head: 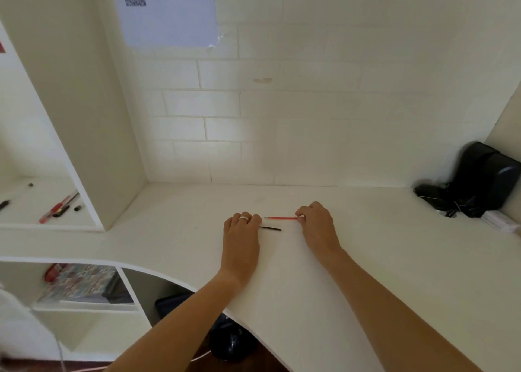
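The right hand [317, 225] pinches the red refill [282, 218] by its right end. The left hand's [242, 230] curled fingers hold the black refill [271, 228] just beside it, on the bench [380, 259].

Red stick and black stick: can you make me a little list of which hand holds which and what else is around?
desk: white, curved front edge
left hand: holds the black stick by its left end; wears a ring
right hand: holds the red stick by its right end
sticks: both thin, pointing sideways, red one farther back, not touching
left shelf: pens
right corner: black device with cables
wall: paper with a square code
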